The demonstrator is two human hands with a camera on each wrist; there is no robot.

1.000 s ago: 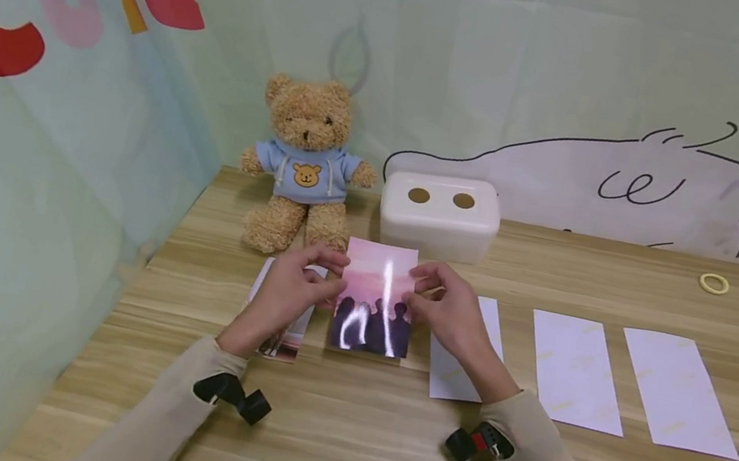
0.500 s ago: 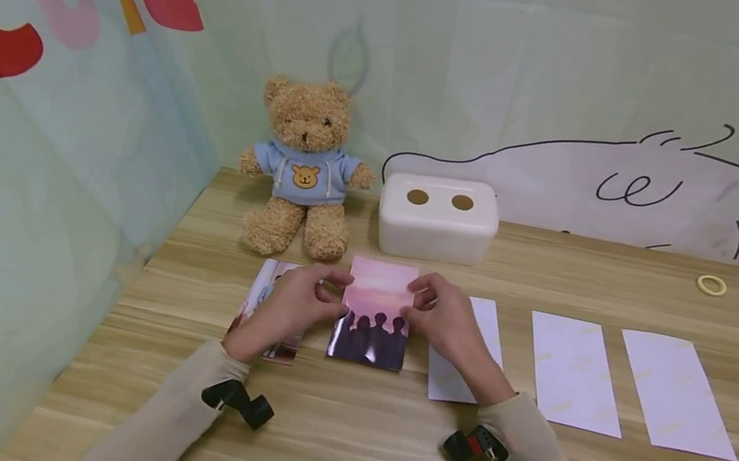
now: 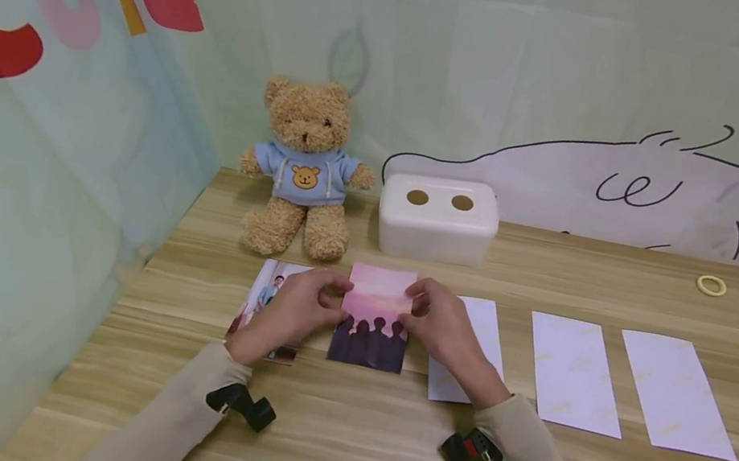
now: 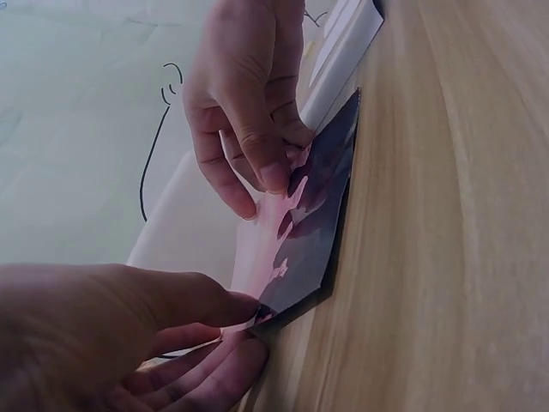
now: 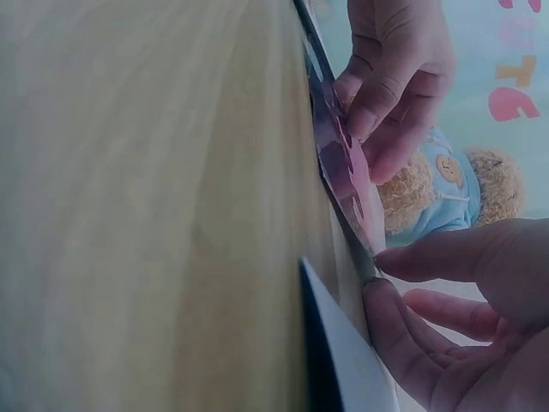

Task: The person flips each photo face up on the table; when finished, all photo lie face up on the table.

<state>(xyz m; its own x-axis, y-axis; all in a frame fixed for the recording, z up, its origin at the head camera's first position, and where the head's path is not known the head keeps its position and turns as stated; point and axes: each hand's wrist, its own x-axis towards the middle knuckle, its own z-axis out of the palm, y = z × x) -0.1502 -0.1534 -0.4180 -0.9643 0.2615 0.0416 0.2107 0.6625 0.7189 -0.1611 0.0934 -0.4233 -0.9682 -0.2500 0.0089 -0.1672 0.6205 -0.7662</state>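
Note:
A glossy photo (image 3: 374, 317) of dark silhouettes under a pink sky lies at or just above the wooden tabletop. My left hand (image 3: 300, 304) pinches its left edge, thumb above and fingers beneath, as the left wrist view shows of the photo (image 4: 322, 206). On the opposite edge, the thumb and fingers of my right hand (image 3: 445, 326) pinch it; in the right wrist view the photo (image 5: 343, 159) bends slightly. Another photo (image 3: 266, 291), with a figure in blue, lies to the left, partly covered by my left hand. A white card (image 3: 450, 383) lies partly under my right forearm.
Two more white cards, one nearer (image 3: 576, 375) and one farther right (image 3: 679, 394), lie in the same row. Behind are a teddy bear (image 3: 306, 171) in a blue hoodie and a white box (image 3: 436, 229) with two holes. A yellow ring (image 3: 711, 285) lies at the back right.
Both hands have brought the pink photo down toward the tabletop and slightly nearer to me. Its bright glare has gone, and more of the left photo shows.

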